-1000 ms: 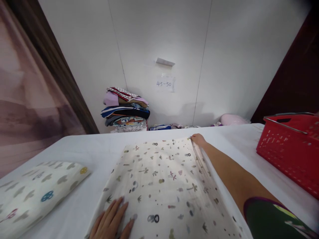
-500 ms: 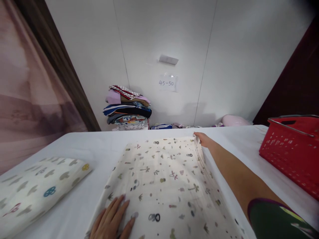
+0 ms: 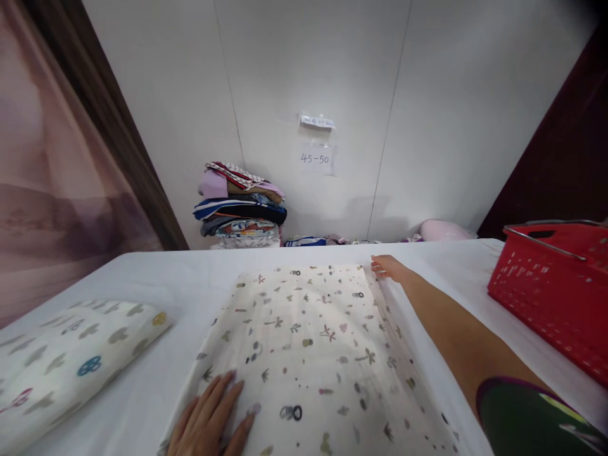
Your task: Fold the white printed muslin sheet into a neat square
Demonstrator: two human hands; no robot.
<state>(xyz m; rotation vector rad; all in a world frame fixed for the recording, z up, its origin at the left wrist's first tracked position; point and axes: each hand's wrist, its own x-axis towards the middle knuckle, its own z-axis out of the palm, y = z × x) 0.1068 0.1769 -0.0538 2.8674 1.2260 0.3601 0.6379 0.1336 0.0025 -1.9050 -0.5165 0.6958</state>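
Observation:
A cream cloth (image 3: 308, 361) printed with small palms, leaves and dark figures lies spread in front of me, its folded layers showing along the right edge. My left hand (image 3: 209, 415) rests flat on its near left part, fingers stretched out. At the far right corner is my right hand (image 3: 387, 267), fingers apart and holding nothing; the fingertips are beside the cloth's edge, and I cannot tell if they touch it. Another white cloth (image 3: 102, 345), with grey cloud shapes and coloured prints, lies folded to the left.
A white-covered table (image 3: 156, 278) carries the cloths. A red plastic basket (image 3: 551, 285) with a metal handle stands at the right. Behind the table rises a stack of folded clothes (image 3: 240, 209) by the wall, and a pink bundle (image 3: 444, 230) lies farther right. A curtain (image 3: 71, 158) hangs on the left.
My right hand has let go of the cloth's far right corner, and the fingers have spread. That edge, bunched up before, now lies flatter. My left hand stays in place.

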